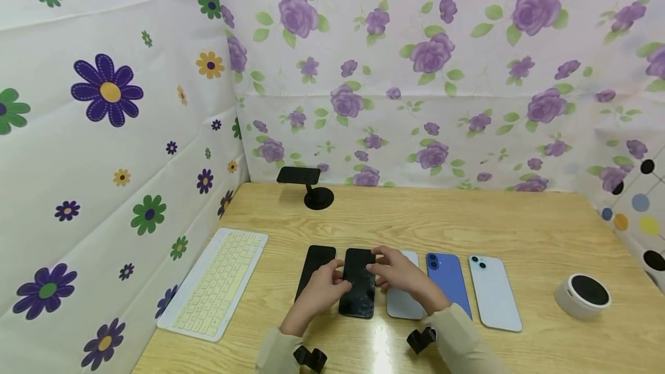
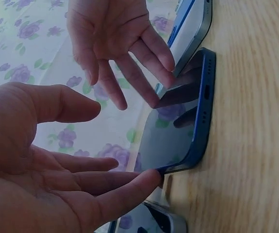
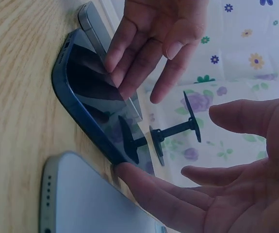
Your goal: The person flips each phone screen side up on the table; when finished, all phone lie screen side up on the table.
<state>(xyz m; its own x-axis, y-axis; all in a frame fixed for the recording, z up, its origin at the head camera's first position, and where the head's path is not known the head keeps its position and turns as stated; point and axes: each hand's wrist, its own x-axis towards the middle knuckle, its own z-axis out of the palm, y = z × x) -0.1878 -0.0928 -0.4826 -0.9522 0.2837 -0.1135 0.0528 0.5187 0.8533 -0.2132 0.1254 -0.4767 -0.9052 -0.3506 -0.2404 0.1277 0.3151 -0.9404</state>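
Note:
A dark phone [image 1: 358, 290] lies screen up on the wooden table, with a hand at each long side. My left hand [image 1: 323, 288] is on its left; in the left wrist view, an extended fingertip meets the phone's blue edge [image 2: 205, 131]. My right hand [image 1: 402, 273] is opposite, its fingers stretched toward the right edge, one fingertip at that edge in the right wrist view. Both thumbs stand off the screen. Another black-screened phone [image 1: 316, 264] lies to the left, partly covered by my left hand. A silvery phone [image 1: 405, 305] lies to the right, partly beneath my right hand.
Farther right lie a blue phone [image 1: 451, 279] and a pale phone [image 1: 496, 296], camera sides up. A white keyboard [image 1: 215, 284] is at the left. Behind stands a black stand [image 1: 318, 198]; a round white device [image 1: 581, 299] sits far right. Flowered cloth [image 1: 395, 149] borders the table.

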